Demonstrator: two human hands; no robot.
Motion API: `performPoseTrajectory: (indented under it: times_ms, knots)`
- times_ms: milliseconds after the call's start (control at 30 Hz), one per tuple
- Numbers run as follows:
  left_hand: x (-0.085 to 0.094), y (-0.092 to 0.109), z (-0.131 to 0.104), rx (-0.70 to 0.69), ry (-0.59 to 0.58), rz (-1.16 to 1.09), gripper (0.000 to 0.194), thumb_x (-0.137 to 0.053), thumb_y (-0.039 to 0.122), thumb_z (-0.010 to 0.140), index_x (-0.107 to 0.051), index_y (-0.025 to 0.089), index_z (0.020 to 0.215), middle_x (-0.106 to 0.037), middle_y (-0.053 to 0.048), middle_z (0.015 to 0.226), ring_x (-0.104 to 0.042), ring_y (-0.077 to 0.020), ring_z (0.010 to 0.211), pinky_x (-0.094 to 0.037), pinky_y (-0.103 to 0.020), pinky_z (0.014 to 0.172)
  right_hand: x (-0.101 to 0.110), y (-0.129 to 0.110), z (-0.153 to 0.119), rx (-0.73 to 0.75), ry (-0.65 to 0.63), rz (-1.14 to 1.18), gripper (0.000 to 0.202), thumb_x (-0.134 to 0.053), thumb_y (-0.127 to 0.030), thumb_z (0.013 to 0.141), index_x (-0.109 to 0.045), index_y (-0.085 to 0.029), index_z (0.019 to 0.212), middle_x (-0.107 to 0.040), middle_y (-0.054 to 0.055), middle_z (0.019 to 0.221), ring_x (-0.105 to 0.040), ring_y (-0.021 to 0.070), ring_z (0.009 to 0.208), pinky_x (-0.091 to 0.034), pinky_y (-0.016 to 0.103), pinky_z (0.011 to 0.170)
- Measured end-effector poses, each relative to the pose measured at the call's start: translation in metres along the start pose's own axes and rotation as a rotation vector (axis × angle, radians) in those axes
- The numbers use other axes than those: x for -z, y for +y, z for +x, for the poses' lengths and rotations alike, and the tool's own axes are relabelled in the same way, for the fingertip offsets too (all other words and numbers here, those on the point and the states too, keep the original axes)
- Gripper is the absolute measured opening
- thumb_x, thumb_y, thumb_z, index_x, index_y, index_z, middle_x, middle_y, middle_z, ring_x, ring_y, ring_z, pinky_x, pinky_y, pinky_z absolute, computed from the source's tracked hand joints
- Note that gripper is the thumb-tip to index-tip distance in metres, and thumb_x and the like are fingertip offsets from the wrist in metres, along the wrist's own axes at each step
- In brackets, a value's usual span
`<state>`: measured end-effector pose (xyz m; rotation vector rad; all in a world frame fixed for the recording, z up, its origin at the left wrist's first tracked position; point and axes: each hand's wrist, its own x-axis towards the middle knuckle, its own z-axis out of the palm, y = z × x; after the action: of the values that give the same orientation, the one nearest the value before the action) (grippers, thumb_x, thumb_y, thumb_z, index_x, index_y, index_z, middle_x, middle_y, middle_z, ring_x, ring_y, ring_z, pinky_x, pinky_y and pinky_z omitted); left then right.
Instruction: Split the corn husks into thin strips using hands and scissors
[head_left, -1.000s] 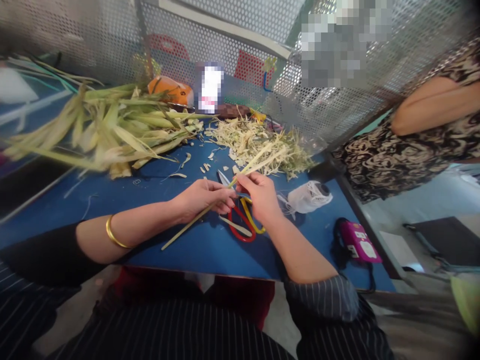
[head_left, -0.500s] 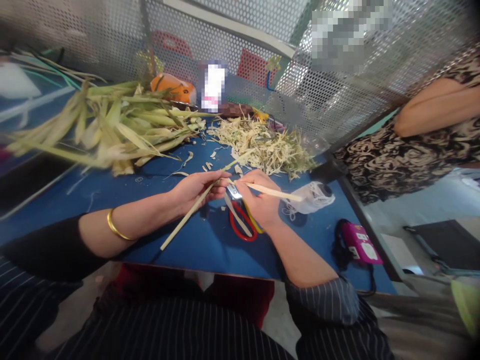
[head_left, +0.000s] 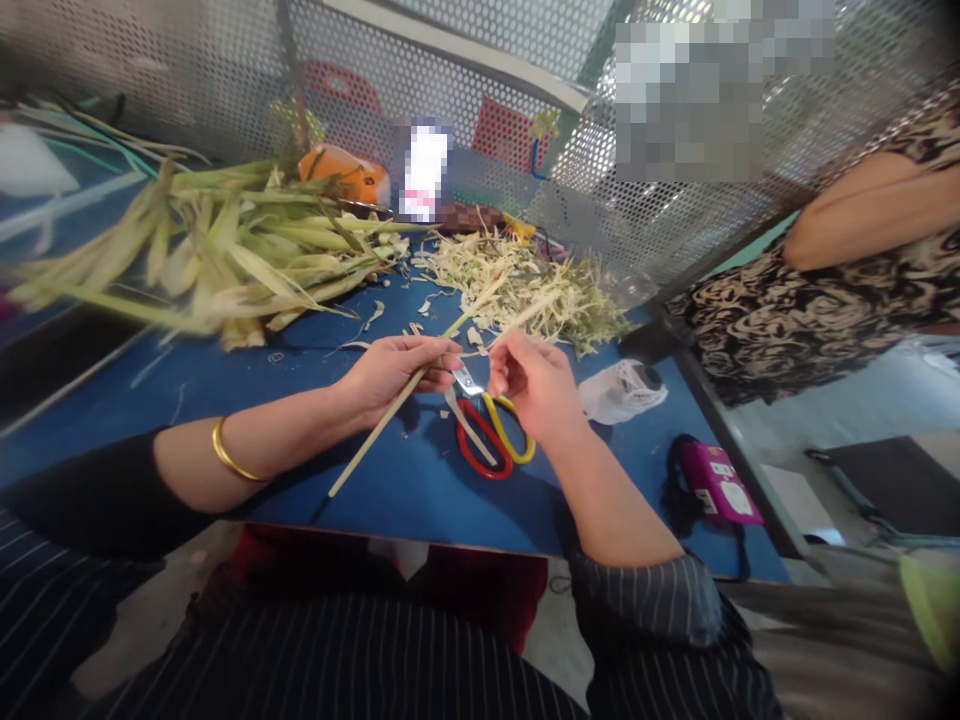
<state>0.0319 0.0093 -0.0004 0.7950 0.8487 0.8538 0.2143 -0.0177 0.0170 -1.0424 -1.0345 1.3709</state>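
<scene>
My left hand (head_left: 409, 368) is closed around a long, thin, pale green husk strand (head_left: 375, 440), which slants from the table's near side up toward the shredded pile. Close by on the right, my right hand (head_left: 540, 385) is pinched at the end of a pale husk strip (head_left: 519, 318) that points up and away over the pile. A short pale bit spans the gap between both sets of fingertips. Below them, scissors (head_left: 484, 445) with one red and one yellow handle lie on the blue table (head_left: 405, 490), a loose pale strip across the red loop.
Long corn husks (head_left: 232, 250) are heaped at the left, and shredded husk (head_left: 525, 285) lies at the back. A plastic-wrapped container (head_left: 622, 390) and a magenta box (head_left: 720, 480) sit right. Perforated metal panels (head_left: 450, 70) stand behind; another person's arm (head_left: 862, 205) is at right.
My right hand has turned and shifted slightly right, and its strip now points up and away instead of out to the right. The yellow scissor handle shows more. My left hand has barely moved.
</scene>
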Motion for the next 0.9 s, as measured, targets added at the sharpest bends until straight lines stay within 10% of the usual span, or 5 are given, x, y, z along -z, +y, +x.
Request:
performPoseTrajectory:
  times_ms: [133, 500, 900]
  knots:
    - [-0.005, -0.003, -0.005, -0.019, -0.047, 0.077, 0.015, -0.069, 0.025, 0.081, -0.073, 0.011, 0.087, -0.071, -0.006, 0.077, -0.063, -0.0081, 0.056, -0.054, -0.020, 0.061, -0.003, 0.000, -0.002, -0.002, 0.002, -0.063, 0.028, -0.070, -0.041, 0.076, -0.068, -0.018, 0.093, -0.056, -0.004, 0.062, -0.049, 0.0062, 0.042, -0.039, 0.022, 0.041]
    - [-0.009, -0.007, -0.011, -0.051, -0.174, 0.328, 0.014, -0.067, 0.020, 0.080, -0.072, 0.011, 0.072, -0.069, -0.006, 0.065, -0.062, -0.0097, 0.054, -0.052, -0.021, 0.058, 0.000, 0.003, 0.002, -0.285, -0.150, 0.036, 0.030, -0.076, -0.029, 0.069, -0.068, -0.016, 0.094, -0.048, -0.008, 0.060, -0.028, -0.0006, 0.039, -0.014, 0.014, 0.034]
    - [-0.001, -0.009, -0.004, -0.079, -0.151, 0.441, 0.022, -0.064, 0.021, 0.081, -0.065, 0.012, 0.061, -0.059, -0.001, 0.053, -0.056, -0.0098, 0.045, -0.048, -0.021, 0.049, -0.034, -0.007, 0.003, 0.245, -0.063, -0.876, 0.027, -0.065, -0.043, 0.079, -0.059, -0.020, 0.067, -0.059, -0.003, 0.055, -0.055, 0.0110, 0.047, -0.042, 0.025, 0.052]
